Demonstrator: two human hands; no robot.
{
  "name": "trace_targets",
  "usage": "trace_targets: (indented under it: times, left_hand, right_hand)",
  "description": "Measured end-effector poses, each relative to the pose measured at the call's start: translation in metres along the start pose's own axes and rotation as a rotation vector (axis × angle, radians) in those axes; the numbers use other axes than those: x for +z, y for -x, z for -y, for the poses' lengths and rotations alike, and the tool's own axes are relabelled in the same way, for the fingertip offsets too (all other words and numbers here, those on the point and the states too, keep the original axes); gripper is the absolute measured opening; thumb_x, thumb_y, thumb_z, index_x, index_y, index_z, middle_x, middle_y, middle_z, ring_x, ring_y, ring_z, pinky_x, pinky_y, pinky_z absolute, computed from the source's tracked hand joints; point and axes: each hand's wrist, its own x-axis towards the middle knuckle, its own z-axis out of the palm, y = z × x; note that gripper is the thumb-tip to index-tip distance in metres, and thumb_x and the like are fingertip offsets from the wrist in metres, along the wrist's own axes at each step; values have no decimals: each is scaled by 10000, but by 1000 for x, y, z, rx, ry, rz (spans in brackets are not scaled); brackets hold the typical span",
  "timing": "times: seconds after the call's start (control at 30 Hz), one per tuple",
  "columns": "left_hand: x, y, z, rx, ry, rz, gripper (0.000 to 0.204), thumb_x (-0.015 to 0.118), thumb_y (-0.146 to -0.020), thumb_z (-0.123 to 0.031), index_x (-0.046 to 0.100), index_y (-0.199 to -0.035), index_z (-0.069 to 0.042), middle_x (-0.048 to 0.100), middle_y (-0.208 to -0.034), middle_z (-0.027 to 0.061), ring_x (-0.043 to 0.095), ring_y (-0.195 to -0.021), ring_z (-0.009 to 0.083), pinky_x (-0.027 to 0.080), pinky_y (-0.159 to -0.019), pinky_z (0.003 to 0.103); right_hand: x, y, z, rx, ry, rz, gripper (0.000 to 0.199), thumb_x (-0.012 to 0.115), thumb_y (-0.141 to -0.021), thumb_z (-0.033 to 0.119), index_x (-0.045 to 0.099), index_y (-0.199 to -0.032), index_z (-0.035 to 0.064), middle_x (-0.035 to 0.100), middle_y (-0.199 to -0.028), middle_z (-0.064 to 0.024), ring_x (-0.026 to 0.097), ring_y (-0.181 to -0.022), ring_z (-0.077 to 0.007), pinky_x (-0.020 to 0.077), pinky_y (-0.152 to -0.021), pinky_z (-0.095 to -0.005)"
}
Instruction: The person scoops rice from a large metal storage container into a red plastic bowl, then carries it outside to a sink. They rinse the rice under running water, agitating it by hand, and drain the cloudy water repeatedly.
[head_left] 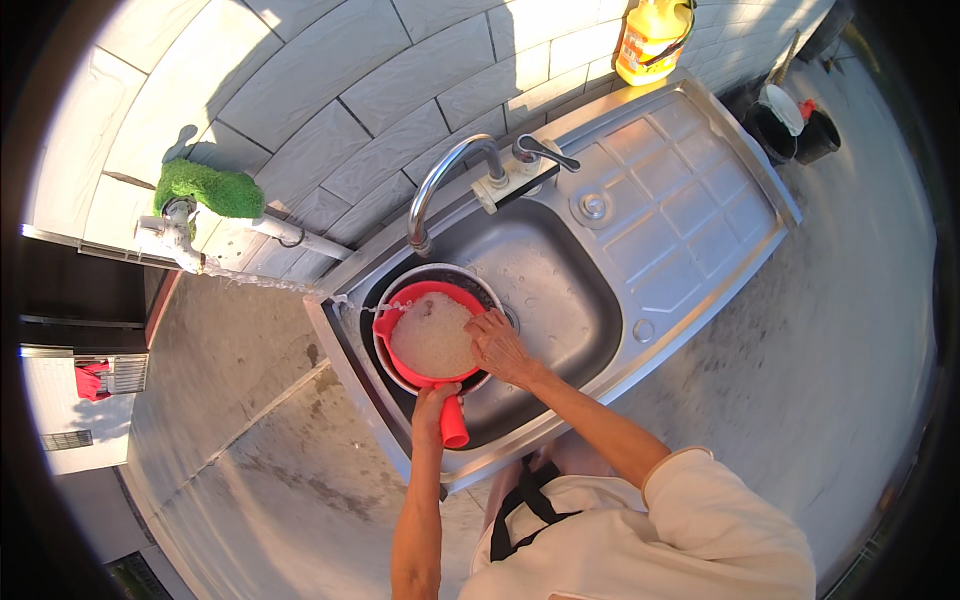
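The steel sink (560,270) stands against the far wall, its basin at the near left. A pale-rimmed pot (470,273) sits in the basin's left part. Over the pot's mouth is the red dipper (384,325), its bowl within the rim and its handle toward the person. The step in hand looks like rinsing: water (250,279) jets from the white tap (165,230) at far left and arcs right to the dipper, which holds what seems to be rice (430,335).

The next move seems to call for a steady, level dipper, with the bowl in the jet's path, lest grain wash over the lip.

The dipper lies between the hands, just beyond the left hand (433,405) and just left of the right hand (500,347). The left hand grasps the handle where it meets the bowl. The right hand's fingers, loosely bent, reach over the bowl's right edge to the rice; whether they pinch any grains, I cannot tell.
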Motion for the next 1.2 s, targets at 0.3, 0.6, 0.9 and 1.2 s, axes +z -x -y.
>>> trace_targets:
  times: [0.3, 0.6, 0.9, 1.2]
  left_hand:
    - [-10, -16, 10, 31, -76, -18, 277, 666, -722, -150, 528, -888, 22, 578, -654, 106, 552, -472, 200, 476, -436, 303]
    - [-13, -21, 14, 44, 26, 31, 251, 665, -719, -124, 536, -872, 28, 578, -632, 113, 573, -492, 207, 485, -436, 314]
    - [-28, -25, 21, -3, 147, 130, 336, 690, -760, -171, 548, -975, 45, 597, -666, 123, 595, -505, 203, 523, -444, 314]
    - [-24, 34, 22, 81, -106, -24, 405, 651, -825, -252, 525, -1012, 85, 610, -786, 140, 631, -567, 222, 569, -492, 321]
  right_hand:
    - [5, 27, 14, -66, 182, 304, 137, 583, -643, 58, 612, -770, 18, 587, -850, -153, 547, -969, -314, 345, -977, -454]
    - [7, 27, 12, -134, 289, 310, 134, 603, -676, 102, 620, -787, 29, 594, -897, -139, 537, -1018, -299, 337, -991, -473]
    - [-2, 10, 22, -169, 409, 403, 99, 568, -773, 145, 646, -758, 84, 621, -848, -71, 565, -945, -240, 378, -875, -416]
    - [2, -4, 18, -350, 541, 491, 92, 576, -744, 120, 657, -737, 77, 626, -818, -90, 579, -904, -250, 390, -861, -402]
